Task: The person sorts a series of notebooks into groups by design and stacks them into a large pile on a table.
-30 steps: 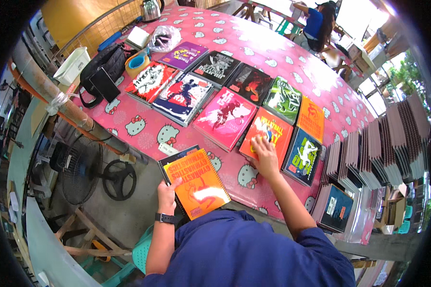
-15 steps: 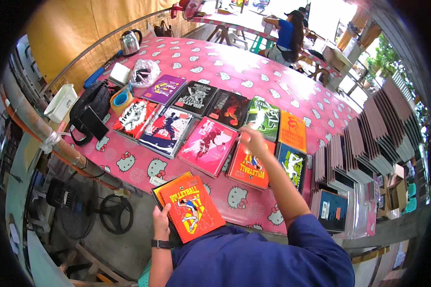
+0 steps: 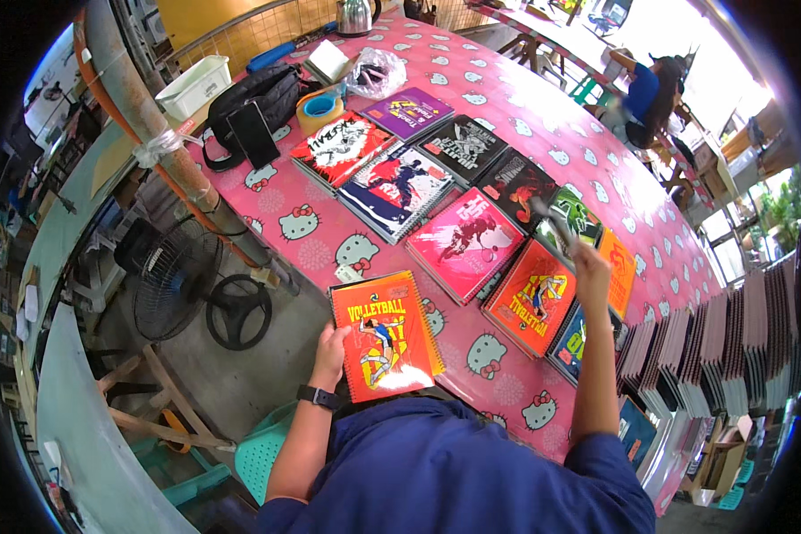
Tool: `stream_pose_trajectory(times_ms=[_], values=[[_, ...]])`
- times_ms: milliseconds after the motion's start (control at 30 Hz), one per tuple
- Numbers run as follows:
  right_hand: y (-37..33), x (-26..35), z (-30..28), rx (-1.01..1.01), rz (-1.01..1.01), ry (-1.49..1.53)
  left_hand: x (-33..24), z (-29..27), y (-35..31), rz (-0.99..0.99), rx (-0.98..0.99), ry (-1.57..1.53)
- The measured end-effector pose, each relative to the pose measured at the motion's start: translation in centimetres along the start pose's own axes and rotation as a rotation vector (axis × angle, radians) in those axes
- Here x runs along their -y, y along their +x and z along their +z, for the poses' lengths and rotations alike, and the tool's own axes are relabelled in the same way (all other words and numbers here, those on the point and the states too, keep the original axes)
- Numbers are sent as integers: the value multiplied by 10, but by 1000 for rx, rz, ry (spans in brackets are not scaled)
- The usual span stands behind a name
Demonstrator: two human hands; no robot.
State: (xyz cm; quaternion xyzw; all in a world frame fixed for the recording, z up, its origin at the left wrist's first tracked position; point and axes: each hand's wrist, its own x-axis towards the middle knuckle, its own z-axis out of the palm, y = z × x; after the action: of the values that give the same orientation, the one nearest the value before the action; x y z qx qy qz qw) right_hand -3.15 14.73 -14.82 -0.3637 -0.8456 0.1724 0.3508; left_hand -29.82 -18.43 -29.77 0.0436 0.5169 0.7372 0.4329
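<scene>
My left hand (image 3: 331, 354) grips the left edge of a small stack of spiral notebooks; the top orange-red notebook (image 3: 384, 334) shows a volleyball player, and an orange one peeks out beneath it. Over the right end of the laid-out notebooks is my right hand (image 3: 591, 271), its fingers smeared by motion. A blurred greyish shape at the fingers may be an edge of something or the fingers themselves. Beside this hand lie a green notebook (image 3: 582, 214), another orange-red volleyball notebook (image 3: 532, 298) and an orange notebook (image 3: 618, 267). A pink notebook (image 3: 465, 245) lies to their left.
More notebooks, including a purple one (image 3: 409, 113), cover the pink patterned table (image 3: 498, 98). Tall notebook stacks (image 3: 712, 347) stand at right. A black bag (image 3: 262, 98), phone (image 3: 253, 135) and tape rolls (image 3: 320, 107) sit far left. A fan (image 3: 178, 280) stands below left; a person (image 3: 647, 93) sits beyond.
The view has swung left, so the table appears farther right. The held stack now looks more upright and squared. My right hand has moved rightward across the laid-out notebooks.
</scene>
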Motion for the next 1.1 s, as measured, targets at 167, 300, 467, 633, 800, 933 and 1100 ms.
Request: stream_pose_trajectory(times_ms=[167,300,467,633,800,933,1100], values=[[-45,134,31,975,-85,270,4,-10,5,49,-33,9],[-47,103,129,391,-256,-76,-4,-3,3,62,34,226],[-50,76,178,356,-320,-443,-7,-13,-1,87,-37,141],[-56,140,99,783,-179,261,-11,-25,4,-28,-84,-90],[-15,151,100,1006,-34,236,-27,-24,-10,-57,1,93],[85,-5,148,209,-115,-269,-14,-22,-5,-33,-5,89],[98,-57,159,386,2,-629,-16,-14,-21,70,-105,54]])
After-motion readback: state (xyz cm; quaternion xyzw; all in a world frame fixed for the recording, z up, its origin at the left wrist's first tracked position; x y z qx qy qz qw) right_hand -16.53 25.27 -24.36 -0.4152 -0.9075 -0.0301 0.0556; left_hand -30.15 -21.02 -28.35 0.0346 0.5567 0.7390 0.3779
